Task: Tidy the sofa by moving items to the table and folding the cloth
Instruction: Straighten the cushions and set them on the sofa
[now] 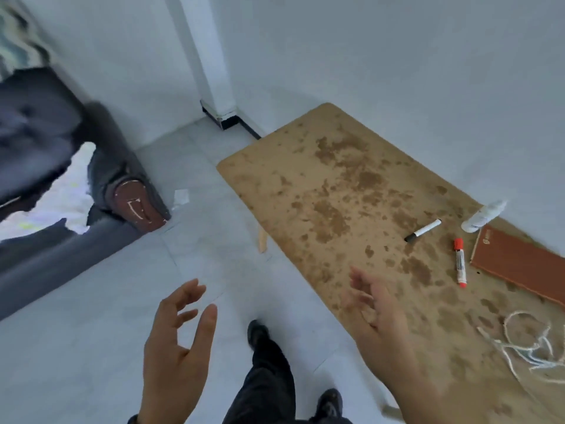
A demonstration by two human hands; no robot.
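The grey sofa [46, 142] fills the left edge, with a white cloth [68, 194] lying crumpled on its seat. On the right stands the brown speckled table [321, 179]. It carries a black-capped white marker [423, 230], a red-capped marker [459, 261], a white bottle on its side [483, 216], a brown notebook [522, 264] and a coiled white cord [529, 347]. My left hand [177, 347] hovers over the floor, fingers loosely spread and empty. My right hand [382, 319] hangs above the table's near edge, relaxed and holding nothing.
Pale tiled floor [91, 332] lies between sofa and table. A scrap of white paper [182, 197] lies on the floor by the sofa's brown armrest end [137, 206]. My dark trouser leg and shoes [266, 377] are below. A white pillar [208, 56] meets the wall behind.
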